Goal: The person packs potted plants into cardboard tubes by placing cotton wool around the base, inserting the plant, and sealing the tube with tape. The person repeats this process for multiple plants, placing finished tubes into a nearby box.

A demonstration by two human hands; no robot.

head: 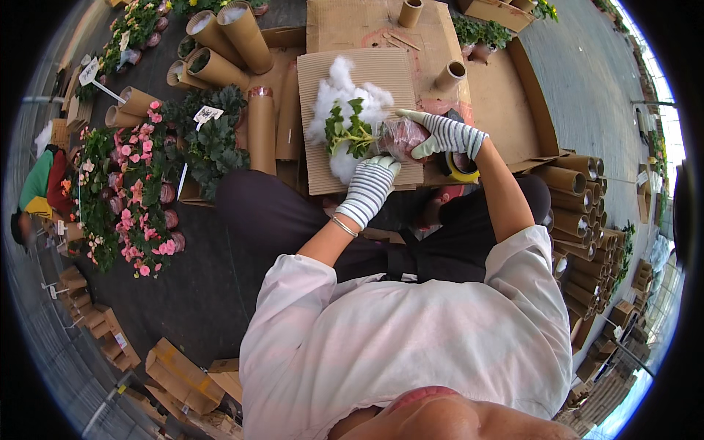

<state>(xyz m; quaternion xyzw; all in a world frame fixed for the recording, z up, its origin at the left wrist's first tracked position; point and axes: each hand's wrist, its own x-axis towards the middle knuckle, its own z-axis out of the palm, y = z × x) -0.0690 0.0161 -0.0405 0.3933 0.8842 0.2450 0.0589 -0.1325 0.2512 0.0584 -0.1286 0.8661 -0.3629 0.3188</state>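
Observation:
A small potted plant (352,132) with green lobed leaves lies on its side over white fluffy fibre stuffing (338,91). Its reddish pot (404,138) is wrapped in clear plastic. My right hand (448,135), in a striped knit glove, grips the base of the wrapped pot. My left hand (371,181), gloved alike, has its fingers bunched against the near edge of the wrapping by the stems; the fingertips are partly hidden. Beneath the stuffing is a corrugated cardboard sheet (311,170). A yellow-edged tape roll (462,168) sits just below my right wrist.
Cardboard tubes stand at the upper left (245,38), and more are stacked at right (569,214). A short tube (451,75) stands on the cardboard box (379,33). Pink-flowered plants (135,192) and dark-leaved plants (214,148) are at left. Another person (41,181) bends at far left.

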